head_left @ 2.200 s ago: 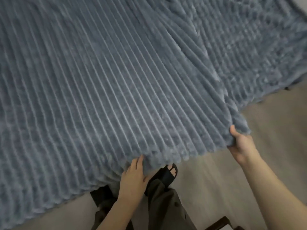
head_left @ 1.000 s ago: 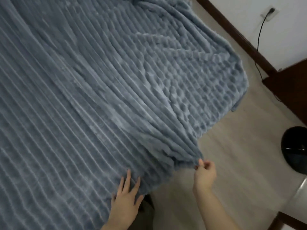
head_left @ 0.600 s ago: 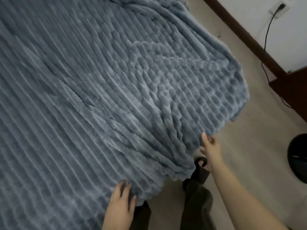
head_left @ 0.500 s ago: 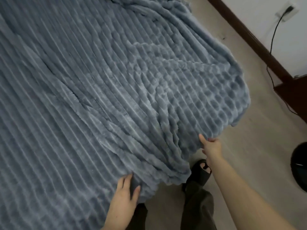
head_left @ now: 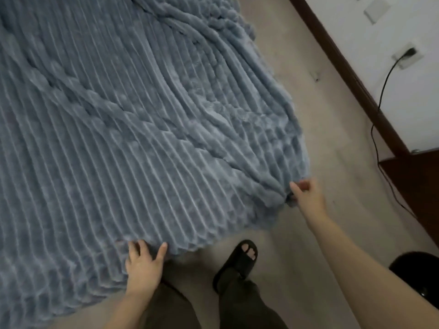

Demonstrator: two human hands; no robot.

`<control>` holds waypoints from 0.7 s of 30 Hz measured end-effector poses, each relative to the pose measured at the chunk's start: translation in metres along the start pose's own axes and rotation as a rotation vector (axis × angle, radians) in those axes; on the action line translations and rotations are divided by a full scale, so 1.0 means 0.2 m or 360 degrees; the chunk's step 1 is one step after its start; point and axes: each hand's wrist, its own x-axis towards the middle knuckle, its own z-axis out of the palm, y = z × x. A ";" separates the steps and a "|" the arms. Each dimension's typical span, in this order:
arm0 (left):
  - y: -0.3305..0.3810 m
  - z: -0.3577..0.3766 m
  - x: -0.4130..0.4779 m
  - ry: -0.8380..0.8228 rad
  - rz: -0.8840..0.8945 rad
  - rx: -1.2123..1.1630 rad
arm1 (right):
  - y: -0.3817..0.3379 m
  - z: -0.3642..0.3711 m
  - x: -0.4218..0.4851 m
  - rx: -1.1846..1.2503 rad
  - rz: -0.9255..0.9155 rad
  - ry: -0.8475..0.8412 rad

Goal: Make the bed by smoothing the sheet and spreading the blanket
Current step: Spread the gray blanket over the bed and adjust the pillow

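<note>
Blanket: spread over bed, diagonal ridges toward right corner.
Left hand: fingers flat on near edge.
Right hand: pinches corner.
Sheet: hidden.
Status: spreading mostly done; wrinkle-smoothing left.

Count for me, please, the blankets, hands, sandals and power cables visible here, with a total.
blanket: 1
hands, left hand and right hand: 2
black sandal: 1
power cable: 1
Total: 5
</note>
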 end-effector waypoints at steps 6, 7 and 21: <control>0.30 0.28 -0.11 -0.0177 0.0263 0.0161 | -0.07 -0.10 0.26 -0.0151 -0.0158 -0.0291; 0.34 0.31 -0.12 -0.0225 0.0262 0.0201 | -0.08 -0.10 0.28 -0.0211 -0.0112 -0.0294; 0.95 0.55 -0.05 -0.0290 0.0476 0.0417 | -0.02 -0.37 0.60 -0.0260 -0.0150 0.0034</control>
